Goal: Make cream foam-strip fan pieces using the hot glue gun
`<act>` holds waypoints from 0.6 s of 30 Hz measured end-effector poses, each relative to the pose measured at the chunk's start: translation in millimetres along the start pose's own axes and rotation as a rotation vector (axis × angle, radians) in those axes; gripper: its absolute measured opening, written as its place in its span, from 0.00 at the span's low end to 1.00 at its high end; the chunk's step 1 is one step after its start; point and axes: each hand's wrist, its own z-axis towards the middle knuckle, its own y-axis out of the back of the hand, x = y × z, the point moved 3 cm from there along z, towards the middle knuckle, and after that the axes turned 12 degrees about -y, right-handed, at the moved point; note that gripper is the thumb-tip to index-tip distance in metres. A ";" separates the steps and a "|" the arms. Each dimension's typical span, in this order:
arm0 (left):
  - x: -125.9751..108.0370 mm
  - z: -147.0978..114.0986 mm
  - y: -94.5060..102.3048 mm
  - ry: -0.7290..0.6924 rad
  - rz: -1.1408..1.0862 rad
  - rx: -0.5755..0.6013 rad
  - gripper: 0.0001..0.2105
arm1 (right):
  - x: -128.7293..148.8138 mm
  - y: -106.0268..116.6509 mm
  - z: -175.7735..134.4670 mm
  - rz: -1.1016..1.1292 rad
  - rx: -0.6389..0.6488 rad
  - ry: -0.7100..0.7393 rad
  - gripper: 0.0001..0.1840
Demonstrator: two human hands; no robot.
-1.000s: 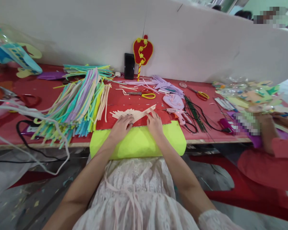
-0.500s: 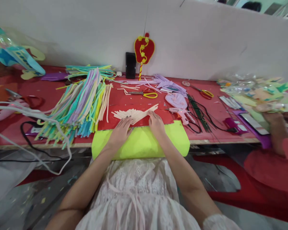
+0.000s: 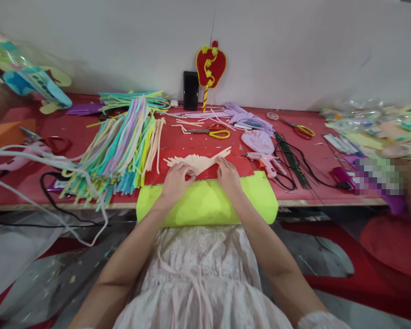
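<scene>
A fan of cream pipe cleaners (image 3: 197, 161) lies on a red sheet (image 3: 241, 167) in front of me. My left hand (image 3: 176, 182) is at the fan's near left edge, its fingers bent and closed on the strips with the thumb drawn in. At the near right side, the closed fingertips of my right hand (image 3: 228, 175) hold the longer strips that slant up to the right. Exactly how the fingertips grip is partly hidden. Beneath both wrists, a bright yellow sheet (image 3: 205, 205) hangs over the table's front edge.
Pastel pipe cleaners (image 3: 123, 141) are heaped at left, beside a white cable (image 3: 102, 212). Yellow-and-red-handled scissors (image 3: 219, 132) lie beyond the fan. A pink glue gun (image 3: 269, 164) is at right. Behind stand a phone (image 3: 191, 90) and a red fan-shaped ornament (image 3: 211, 67). Co-workers' arms show at both sides.
My left hand has gone from lying flatter over the fan to an arched hold with curled fingers. My right hand stays by the long strips. The whole view has shifted slightly.
</scene>
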 end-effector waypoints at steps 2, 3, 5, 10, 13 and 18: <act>0.3 -2.0 0.4 -0.006 -0.018 0.009 0.05 | 0.3 0.1 -0.3 -0.002 0.003 0.002 0.25; 0.2 -3.1 1.2 -0.010 -0.026 0.015 0.06 | 0.3 0.0 -0.3 -0.002 0.003 0.002 0.25; 0.0 -4.3 3.4 -0.008 -0.030 0.013 0.06 | 0.2 0.0 -0.3 0.001 0.001 -0.002 0.25; 1.0 -2.6 5.3 0.016 -0.053 0.001 0.04 | 0.6 0.4 -0.1 0.000 0.002 0.000 0.25; 2.3 -2.5 4.8 0.018 -0.064 0.001 0.04 | 0.4 0.5 -0.1 -0.006 -0.005 0.005 0.25; 1.9 -3.9 4.4 0.013 -0.049 0.003 0.05 | -1.3 -1.0 -0.1 0.005 -0.013 0.008 0.25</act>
